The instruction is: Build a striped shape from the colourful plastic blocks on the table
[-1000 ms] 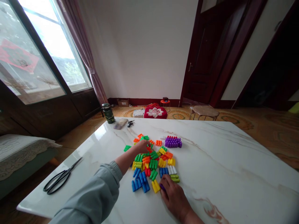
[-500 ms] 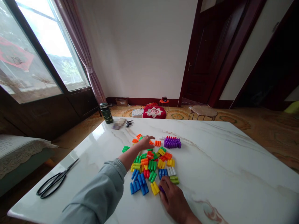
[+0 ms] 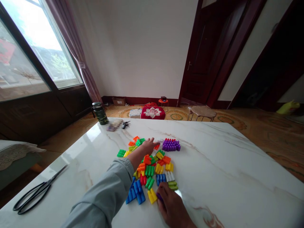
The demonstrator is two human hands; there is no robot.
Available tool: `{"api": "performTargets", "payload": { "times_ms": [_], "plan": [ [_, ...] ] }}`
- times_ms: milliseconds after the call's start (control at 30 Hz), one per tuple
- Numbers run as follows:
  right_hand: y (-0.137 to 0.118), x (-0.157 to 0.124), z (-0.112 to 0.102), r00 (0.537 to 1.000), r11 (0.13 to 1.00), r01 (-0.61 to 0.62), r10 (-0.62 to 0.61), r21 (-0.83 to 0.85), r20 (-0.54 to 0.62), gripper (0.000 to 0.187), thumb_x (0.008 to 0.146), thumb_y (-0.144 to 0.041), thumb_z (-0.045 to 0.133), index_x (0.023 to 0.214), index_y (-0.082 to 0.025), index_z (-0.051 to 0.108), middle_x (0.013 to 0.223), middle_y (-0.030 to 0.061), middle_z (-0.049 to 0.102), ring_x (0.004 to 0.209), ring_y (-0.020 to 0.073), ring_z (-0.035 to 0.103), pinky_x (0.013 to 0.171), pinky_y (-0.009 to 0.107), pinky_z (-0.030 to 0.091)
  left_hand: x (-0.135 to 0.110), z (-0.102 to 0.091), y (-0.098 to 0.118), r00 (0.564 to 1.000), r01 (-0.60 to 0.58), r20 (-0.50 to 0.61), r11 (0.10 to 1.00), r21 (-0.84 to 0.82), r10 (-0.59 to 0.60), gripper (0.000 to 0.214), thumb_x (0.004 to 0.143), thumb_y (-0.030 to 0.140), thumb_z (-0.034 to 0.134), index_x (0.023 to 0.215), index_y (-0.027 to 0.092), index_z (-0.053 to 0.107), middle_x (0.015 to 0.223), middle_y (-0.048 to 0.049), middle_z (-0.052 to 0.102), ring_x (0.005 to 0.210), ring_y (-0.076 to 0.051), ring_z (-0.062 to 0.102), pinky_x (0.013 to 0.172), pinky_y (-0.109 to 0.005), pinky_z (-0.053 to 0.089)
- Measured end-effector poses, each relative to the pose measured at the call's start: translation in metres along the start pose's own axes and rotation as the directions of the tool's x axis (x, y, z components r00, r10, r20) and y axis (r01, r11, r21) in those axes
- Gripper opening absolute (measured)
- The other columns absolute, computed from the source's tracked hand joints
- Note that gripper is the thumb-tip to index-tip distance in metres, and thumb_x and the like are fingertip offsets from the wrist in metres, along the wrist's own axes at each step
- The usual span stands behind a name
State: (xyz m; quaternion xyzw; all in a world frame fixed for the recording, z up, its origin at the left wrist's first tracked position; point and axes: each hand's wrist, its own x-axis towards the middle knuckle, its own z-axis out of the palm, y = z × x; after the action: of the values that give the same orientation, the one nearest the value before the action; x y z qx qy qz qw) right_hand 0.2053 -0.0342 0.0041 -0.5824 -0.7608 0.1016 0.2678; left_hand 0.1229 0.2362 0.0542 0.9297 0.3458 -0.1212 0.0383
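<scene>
A pile of coloured plastic blocks (image 3: 152,167) lies in the middle of the white marble table (image 3: 225,177). My left hand (image 3: 147,146) reaches across the far side of the pile, fingers stretched flat over an orange block, close to a joined purple block cluster (image 3: 171,145). My right hand (image 3: 172,207) rests at the near edge of the pile with its fingers curled on a small purple block (image 3: 159,197), next to a yellow block (image 3: 152,195) and blue blocks (image 3: 136,193).
Black scissors (image 3: 33,193) lie near the table's left front corner. A dark green flask (image 3: 99,113), a small blurred packet and keys (image 3: 124,124) sit at the far left edge. Beyond the table stand a red cushion (image 3: 153,112) and a low stool (image 3: 201,111).
My left hand has opened and reached farther right, towards the purple cluster. The camera has shifted, so everything sits lower and to the left. My right hand keeps its place.
</scene>
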Motion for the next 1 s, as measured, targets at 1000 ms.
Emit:
{"api": "performTargets", "payload": {
  "times_ms": [1000],
  "plan": [
    [-0.001,-0.001,0.003,0.999,0.999,0.0,-0.002,-0.051,-0.041,0.024,0.084,-0.013,0.046,0.105,-0.022,0.055,0.118,0.0087,0.058,0.094,0.0193,0.063,0.081,0.032,0.052,-0.081,-0.021,0.015,0.956,0.086,-0.259,0.979,-0.187,-0.134,0.054,0.08,0.01,0.047,0.13,0.031,0.045,0.114,-0.0068,0.053,0.109,-0.024,0.051,0.092,-0.036,0.044]
  ]
}}
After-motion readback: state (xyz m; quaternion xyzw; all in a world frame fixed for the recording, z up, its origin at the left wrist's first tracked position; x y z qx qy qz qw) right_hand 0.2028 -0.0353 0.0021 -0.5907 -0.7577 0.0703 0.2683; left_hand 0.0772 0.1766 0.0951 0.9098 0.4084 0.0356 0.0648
